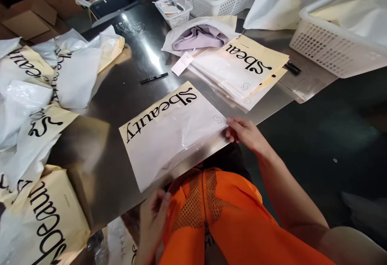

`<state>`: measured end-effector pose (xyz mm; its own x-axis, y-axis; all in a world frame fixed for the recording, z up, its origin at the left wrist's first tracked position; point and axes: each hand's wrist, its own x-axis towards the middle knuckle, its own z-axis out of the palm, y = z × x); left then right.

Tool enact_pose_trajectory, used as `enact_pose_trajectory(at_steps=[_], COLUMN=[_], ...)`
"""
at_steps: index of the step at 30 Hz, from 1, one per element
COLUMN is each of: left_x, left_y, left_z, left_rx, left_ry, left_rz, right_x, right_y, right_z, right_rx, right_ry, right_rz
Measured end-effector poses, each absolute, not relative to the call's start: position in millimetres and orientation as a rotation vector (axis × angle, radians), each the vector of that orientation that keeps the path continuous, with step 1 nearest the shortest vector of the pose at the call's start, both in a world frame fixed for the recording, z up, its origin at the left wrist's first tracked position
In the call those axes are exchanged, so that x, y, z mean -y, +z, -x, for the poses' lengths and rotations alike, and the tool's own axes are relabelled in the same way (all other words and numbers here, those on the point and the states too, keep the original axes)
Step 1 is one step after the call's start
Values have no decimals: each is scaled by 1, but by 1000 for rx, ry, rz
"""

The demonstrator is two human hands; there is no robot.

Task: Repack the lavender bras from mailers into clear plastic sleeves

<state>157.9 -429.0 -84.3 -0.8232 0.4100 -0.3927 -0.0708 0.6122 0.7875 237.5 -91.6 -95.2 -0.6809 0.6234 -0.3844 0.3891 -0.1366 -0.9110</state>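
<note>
shiny metal tabletop (117, 96) spreads beside and beneath a heap of loose cream-and-white printed bags (75, 75) on the left, with a slim black marker pen (154, 78) lying toward the middle. from where i watch, the flat, rectangular, cream-and-white bag with black lettering (178, 136) lies at the near edge of the metal, well apart from the heap and just beside a short stack of similar bags (223, 75). my right hand (243, 133) has its right corner pinched between thumb and curled fingers. my left hand (155, 212) sits low near the bag's closest corner, fingers partly bent; i cannot tell whether it holds anything. i judge the bag light, limp and somewhat slippery, its glossy face likelier to crease than tear. i'd take it at opposite corners, thumbs on top, so it doesn't sag.
</note>
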Motion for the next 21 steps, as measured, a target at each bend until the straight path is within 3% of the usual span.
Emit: enact_pose_trajectory(at_steps=[3, 6, 12, 21], left_x=[375, 313, 248, 266], left_y=[-97, -108, -120, -118], left_z=[-177, -192, -210, -232], left_rx=[-1504, -1203, -1195, -1199], left_ry=[1394, 1384, 1546, 1625], left_rz=[-105, -75, -3, 195], right_x=[94, 111, 145, 155], right_y=[-93, -93, -109, -128], right_z=[-241, -250, -277, -281], right_rx=[1946, 1999, 1832, 1742], right_ry=[2145, 2256, 2391, 2695], right_rz=[1025, 935, 826, 720])
